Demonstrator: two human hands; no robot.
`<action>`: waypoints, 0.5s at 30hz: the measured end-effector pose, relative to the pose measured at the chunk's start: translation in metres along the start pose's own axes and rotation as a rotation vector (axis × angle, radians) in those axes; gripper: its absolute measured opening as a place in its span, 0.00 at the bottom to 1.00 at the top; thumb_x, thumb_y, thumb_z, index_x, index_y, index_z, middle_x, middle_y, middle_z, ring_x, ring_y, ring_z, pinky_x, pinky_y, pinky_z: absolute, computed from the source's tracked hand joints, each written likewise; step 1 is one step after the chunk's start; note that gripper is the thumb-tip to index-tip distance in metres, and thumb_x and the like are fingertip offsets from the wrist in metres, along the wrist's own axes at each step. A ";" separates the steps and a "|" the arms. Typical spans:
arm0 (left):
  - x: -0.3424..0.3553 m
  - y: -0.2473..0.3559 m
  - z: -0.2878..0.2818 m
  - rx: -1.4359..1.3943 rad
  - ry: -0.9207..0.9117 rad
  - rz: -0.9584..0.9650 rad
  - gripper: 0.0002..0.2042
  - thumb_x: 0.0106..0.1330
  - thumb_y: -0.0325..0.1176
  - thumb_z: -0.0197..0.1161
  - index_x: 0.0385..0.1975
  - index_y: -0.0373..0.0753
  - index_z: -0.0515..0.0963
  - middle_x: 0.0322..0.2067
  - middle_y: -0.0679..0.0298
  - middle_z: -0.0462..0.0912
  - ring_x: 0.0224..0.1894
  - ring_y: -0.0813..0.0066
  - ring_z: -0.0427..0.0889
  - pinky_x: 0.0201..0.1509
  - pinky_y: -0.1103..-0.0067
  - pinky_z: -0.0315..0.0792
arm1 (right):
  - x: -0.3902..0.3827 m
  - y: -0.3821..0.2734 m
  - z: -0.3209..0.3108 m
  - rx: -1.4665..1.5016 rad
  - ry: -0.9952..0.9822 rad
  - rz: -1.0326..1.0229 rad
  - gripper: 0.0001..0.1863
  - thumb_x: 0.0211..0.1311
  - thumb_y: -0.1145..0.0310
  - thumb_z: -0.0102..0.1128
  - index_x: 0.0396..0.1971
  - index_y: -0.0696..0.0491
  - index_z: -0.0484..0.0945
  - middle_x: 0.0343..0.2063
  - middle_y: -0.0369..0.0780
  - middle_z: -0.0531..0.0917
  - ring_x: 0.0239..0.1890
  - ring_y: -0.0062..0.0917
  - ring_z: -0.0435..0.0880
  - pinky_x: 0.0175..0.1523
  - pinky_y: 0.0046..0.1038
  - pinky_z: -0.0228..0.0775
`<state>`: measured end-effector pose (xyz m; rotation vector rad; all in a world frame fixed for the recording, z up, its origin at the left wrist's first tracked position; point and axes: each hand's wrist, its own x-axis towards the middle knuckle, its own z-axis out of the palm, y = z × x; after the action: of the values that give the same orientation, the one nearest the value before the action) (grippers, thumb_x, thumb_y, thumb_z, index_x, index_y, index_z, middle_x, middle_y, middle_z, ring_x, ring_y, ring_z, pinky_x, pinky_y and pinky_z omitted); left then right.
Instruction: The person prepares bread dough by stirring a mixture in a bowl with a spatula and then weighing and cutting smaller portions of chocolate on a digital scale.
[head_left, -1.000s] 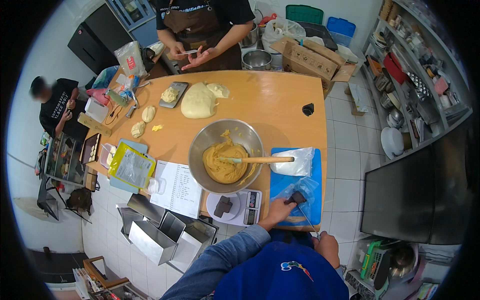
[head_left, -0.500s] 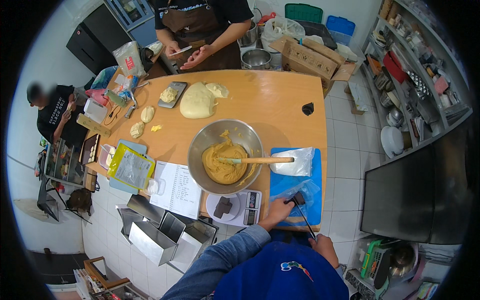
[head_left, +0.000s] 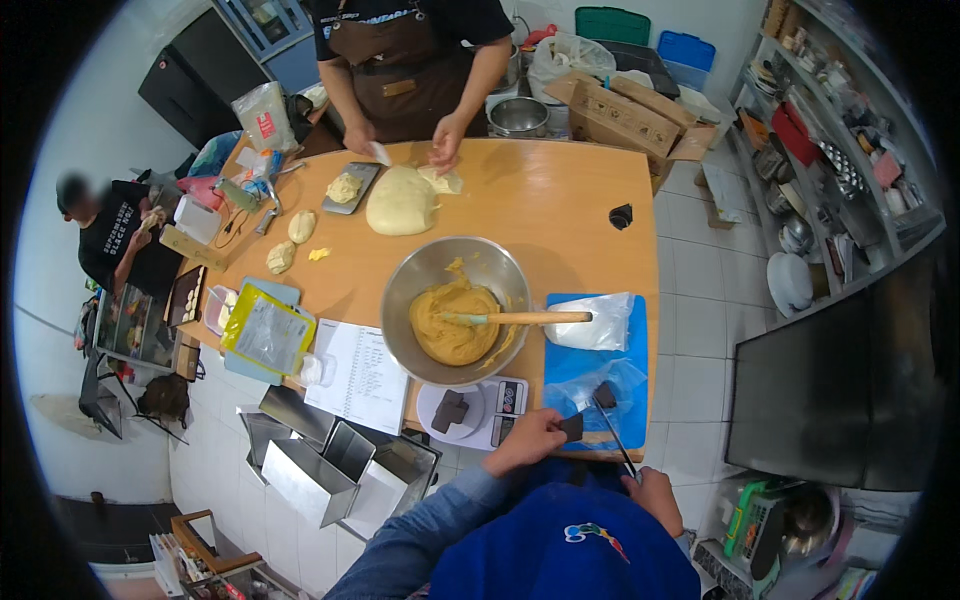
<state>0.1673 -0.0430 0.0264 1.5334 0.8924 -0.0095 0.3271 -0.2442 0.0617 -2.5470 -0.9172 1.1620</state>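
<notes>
My left hand (head_left: 527, 441) pinches a dark chocolate piece (head_left: 571, 427) between the kitchen scale and the blue cutting board (head_left: 637, 362). A knife (head_left: 617, 436) is in my right hand (head_left: 656, 498), at the board's near edge. Its blade reaches up and left to a second chocolate piece (head_left: 605, 395), which lies on a clear plastic bag (head_left: 629, 378). More dark chocolate (head_left: 450, 411) rests on the round plate of the white kitchen scale (head_left: 478, 424). Just beyond stands a steel bowl (head_left: 400, 272) of yellow-brown batter (head_left: 452, 330), with a wooden-handled spatula (head_left: 535, 317) across it.
A bag of white powder (head_left: 597, 325) lies on the board's far part. Left of the scale are a printed sheet (head_left: 357, 375) and metal tins (head_left: 310, 470) below the table edge. Across the table (head_left: 590, 240), a co-worker (head_left: 405, 85) handles pale dough (head_left: 400, 203).
My left hand has drawn back left from the board with a chocolate piece, leaving another piece by the blade. The co-worker's hands have moved apart and down toward the dough and scale.
</notes>
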 end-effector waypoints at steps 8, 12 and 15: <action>-0.073 0.006 -0.059 0.081 0.753 0.152 0.11 0.54 0.26 0.62 0.36 0.32 0.79 0.28 0.55 0.82 0.29 0.69 0.82 0.33 0.77 0.74 | 0.004 0.012 0.009 0.005 0.066 -0.021 0.18 0.53 0.63 0.62 0.26 0.67 0.76 0.24 0.58 0.79 0.31 0.51 0.80 0.36 0.41 0.71; -0.091 -0.013 -0.085 0.357 1.106 0.224 0.07 0.54 0.25 0.63 0.32 0.34 0.79 0.27 0.55 0.80 0.29 0.62 0.80 0.32 0.74 0.73 | 0.002 0.006 0.006 0.036 0.020 0.020 0.19 0.53 0.61 0.60 0.29 0.66 0.76 0.28 0.59 0.79 0.35 0.52 0.78 0.40 0.44 0.70; -0.094 -0.021 -0.091 0.553 1.172 0.271 0.07 0.53 0.24 0.62 0.32 0.35 0.79 0.28 0.57 0.80 0.29 0.61 0.79 0.33 0.72 0.73 | 0.003 0.007 0.006 0.030 0.021 -0.001 0.19 0.53 0.62 0.60 0.29 0.66 0.76 0.28 0.59 0.78 0.35 0.52 0.78 0.40 0.44 0.70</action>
<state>0.0464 -0.0167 0.0737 2.1754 1.6589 0.9978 0.3268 -0.2483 0.0530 -2.5303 -0.8893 1.1376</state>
